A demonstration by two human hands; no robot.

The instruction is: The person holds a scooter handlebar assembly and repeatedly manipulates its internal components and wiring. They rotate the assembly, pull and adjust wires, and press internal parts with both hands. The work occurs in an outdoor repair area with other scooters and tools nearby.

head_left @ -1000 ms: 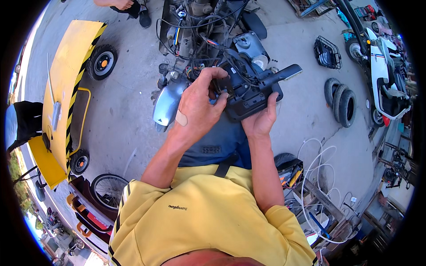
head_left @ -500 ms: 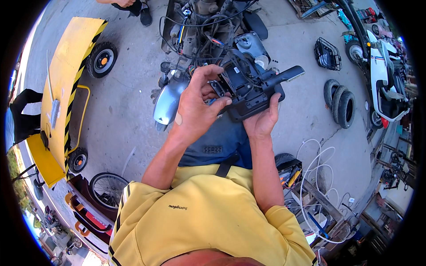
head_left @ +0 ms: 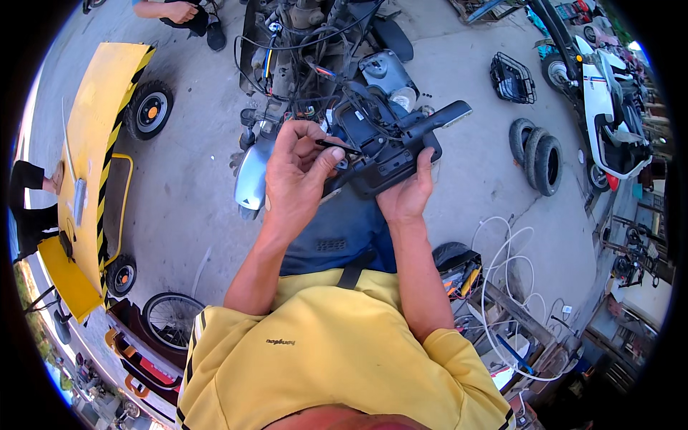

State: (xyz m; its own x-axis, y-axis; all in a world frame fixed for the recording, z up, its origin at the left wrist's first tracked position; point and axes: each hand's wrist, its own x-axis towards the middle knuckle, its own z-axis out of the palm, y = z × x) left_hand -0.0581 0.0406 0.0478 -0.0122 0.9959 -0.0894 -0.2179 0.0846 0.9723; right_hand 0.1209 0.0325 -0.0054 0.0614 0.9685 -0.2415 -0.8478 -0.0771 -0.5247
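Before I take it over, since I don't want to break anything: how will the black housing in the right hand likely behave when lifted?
The black housing is probably stiff: it looks like moulded plastic. The dark cables over it look thin, so may flop. Its arm, projecting past the right hand, could tip it that way.

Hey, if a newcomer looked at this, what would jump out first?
Probably the black housing near the centre, held by the right hand while the left hand pinches a thin dark piece at its left side. After that, likely the big yellow wheeled platform on the left, and the three tyres grouped over on the right.
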